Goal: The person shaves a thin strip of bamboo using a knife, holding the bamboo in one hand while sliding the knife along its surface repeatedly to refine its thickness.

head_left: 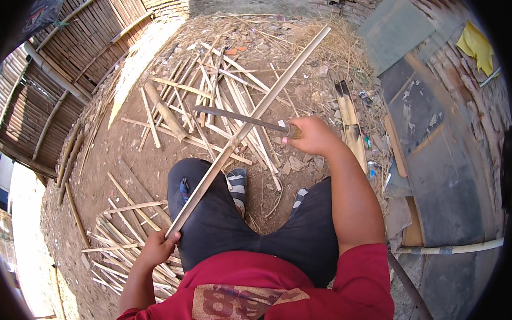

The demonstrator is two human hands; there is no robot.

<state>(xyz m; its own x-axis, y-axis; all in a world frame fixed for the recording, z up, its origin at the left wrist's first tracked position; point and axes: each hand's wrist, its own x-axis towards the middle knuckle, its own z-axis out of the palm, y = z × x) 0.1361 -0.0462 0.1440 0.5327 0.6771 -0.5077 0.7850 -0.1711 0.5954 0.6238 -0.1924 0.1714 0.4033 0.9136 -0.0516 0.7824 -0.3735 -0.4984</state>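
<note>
A long split bamboo strip (210,172) slants across my lap, its hollow side facing up, from lower left to the far right. My left hand (160,246) is closed round its near end, beside my left thigh. My right hand (313,136) grips the wooden handle of a machete (235,115), whose long dark blade points left. The blade crosses the strip around its middle; whether it touches the bamboo I cannot tell. Beyond my knees lies a heap of split bamboo pieces (236,94), with a thicker round bamboo piece (164,113) at its left side.
Another pile of bamboo strips (135,235) lies on the ground at my left. Right of my right hand is a wide split bamboo length (352,126). Dark boards (436,155) line the right side, and a woven bamboo wall (85,47) stands at the far left.
</note>
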